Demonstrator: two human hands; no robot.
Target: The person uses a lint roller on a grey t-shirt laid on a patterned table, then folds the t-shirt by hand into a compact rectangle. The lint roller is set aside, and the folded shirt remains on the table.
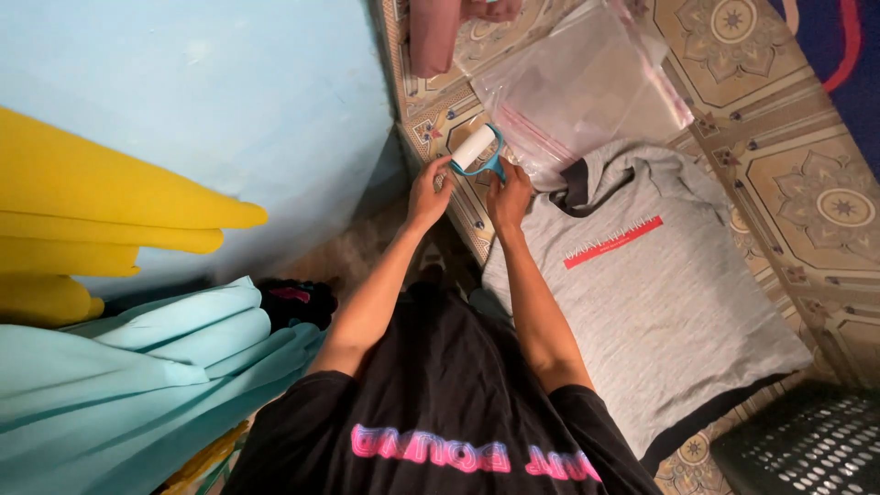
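Underfoot, the patterned floor [825,202] carries a grey T-shirt [660,312] laid flat beside a clear plastic bag [587,82]. Left hand [428,192] and right hand [509,194] pinch a blue-handled lint roller [477,147] above it; steadying the handle firmly looks wisest.

wall [211,101] left, shirt [660,302] right, bags [587,82] ahead

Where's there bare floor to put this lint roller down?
Bare patterned floor lies right of the grey shirt, between it and the black basket. A narrow strip shows left of the shirt beneath the hands, left hand and right hand. Above the shirt, clear bags crowd the floor around the lint roller.
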